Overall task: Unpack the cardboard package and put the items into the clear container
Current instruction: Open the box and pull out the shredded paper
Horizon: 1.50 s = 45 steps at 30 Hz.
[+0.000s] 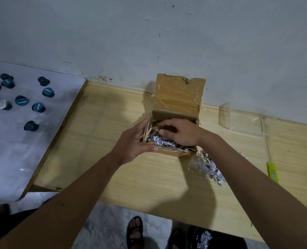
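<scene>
A small cardboard box (178,97) stands on the wooden table (113,168) by the wall, its taped lid flipped up. Shredded white paper (160,140) fills it. My left hand (136,141) clasps the box's left front corner. My right hand (178,133) reaches into the box with fingers curled among the paper; what they hold is hidden. The clear container (240,119) sits to the right of the box against the wall.
A heap of shredded paper (208,167) lies on the table right of the box. A yellow-green utility knife (272,172) lies further right. Several dark blue round capsules (21,100) are scattered on a white surface at left. Feet in sandals show below the table.
</scene>
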Tool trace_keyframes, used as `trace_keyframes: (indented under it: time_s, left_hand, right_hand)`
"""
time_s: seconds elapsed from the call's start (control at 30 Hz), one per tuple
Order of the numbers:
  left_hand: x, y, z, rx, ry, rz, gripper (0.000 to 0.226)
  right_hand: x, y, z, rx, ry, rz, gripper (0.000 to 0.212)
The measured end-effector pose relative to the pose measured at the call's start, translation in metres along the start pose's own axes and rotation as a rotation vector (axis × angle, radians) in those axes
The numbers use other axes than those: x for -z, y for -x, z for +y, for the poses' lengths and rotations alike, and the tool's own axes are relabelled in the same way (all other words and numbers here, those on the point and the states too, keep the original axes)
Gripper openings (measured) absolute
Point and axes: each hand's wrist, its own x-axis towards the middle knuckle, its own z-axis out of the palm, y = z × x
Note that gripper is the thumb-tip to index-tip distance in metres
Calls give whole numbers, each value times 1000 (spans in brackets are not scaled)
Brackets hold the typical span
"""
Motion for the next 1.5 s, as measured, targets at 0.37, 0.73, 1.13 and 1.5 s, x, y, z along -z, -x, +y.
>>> trace_keyframes:
  time_s: [0.37,0.73,1.13,1.5]
  left_hand:
    - [-1,-1,-3,-5,-3,8,114]
    - [-4,-1,-4,5,41,20,115]
    - [-2,-1,-3,10,46,19,116]
    - [-2,2,3,37,75,5,114]
  right_hand:
    - [-11,-31,5,-98,-179,-240,45]
    - [-27,-40,16,-9,-326,-241,17]
    - [-30,-39,17,35,-456,-244,15]
    - [-5,-3,13,34,-422,125,9]
